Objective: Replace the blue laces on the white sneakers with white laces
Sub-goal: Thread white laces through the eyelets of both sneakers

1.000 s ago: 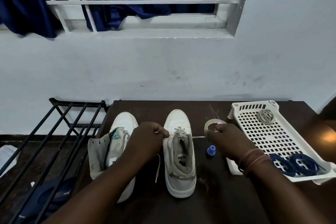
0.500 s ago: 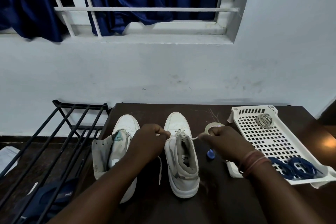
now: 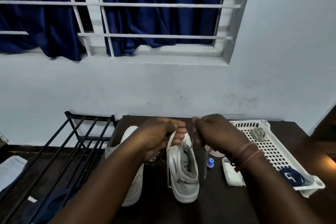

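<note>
both hands are raised over the toe of the right sneaker [image 3: 183,165], which stands on the dark surface [image 3: 209,205] with its heel toward the person. the left hand [image 3: 160,133] has its fingers curled in a tight grip on one end of the white lace [image 3: 171,141]; from that grip the lace drops down and slightly left along the shoe's side, its tail hanging near the sole. the right hand [image 3: 216,132] is curled too, its grip pinching the other end, but that strand is blurred and thin, only a faint line running straight down from the grip past the shoe's outer side. the two grips sit near each other, not touching, right above the top eyelets where the lace comes out. the left sneaker [image 3: 132,178] stands just beside the first one, under and behind the left forearm, mostly hidden by it. below the right grip, between the shoe and the tray [image 3: 272,152], a small blue cap [image 3: 211,162] sits on the surface, and a roll of tape [image 3: 214,152] peeks out under the right wrist. the white slotted tray lies to the right of that grip, holding a grey bundle [image 3: 258,133] at its far end and the blue laces [image 3: 292,177] at its near end. thin bands circle the right wrist. off to the left of the left grip stands a black metal rack [image 3: 76,143], and behind everything the wall carries a barred window with blue curtains [image 3: 145,14].
</note>
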Motion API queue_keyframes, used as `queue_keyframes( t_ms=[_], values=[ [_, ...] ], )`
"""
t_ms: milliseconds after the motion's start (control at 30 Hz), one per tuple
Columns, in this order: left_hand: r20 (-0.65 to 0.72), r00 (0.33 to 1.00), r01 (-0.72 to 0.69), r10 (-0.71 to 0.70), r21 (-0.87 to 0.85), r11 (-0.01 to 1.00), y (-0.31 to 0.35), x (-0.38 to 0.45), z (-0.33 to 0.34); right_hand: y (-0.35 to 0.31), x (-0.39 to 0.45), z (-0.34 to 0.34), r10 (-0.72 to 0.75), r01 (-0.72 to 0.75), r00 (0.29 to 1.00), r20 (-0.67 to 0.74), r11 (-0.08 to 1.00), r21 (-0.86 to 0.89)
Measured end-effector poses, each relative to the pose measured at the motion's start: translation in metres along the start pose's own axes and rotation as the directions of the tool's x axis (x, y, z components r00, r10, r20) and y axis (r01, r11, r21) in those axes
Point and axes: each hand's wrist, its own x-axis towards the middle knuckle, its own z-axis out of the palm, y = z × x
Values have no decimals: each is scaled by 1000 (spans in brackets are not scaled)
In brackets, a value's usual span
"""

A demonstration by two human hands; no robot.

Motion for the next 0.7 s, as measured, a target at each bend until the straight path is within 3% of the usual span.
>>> queue_keyframes(
  t_ms=[167,333,467,700],
  values=[
    [2,1000,-6,6,94,996,41,-9,14,-56,-7,-26,37,-13,997,67,947,-322],
    [-20,1000,-11,14,139,990,90,-22,23,-97,-6,-41,59,-28,996,73,928,-371],
    [26,1000,3,-5,94,996,127,-45,24,-122,-18,-71,42,-43,993,112,999,11],
    [145,989,12,-5,-46,999,171,-73,25,-156,-44,-114,-74,-59,965,253,875,480]
  ],
)
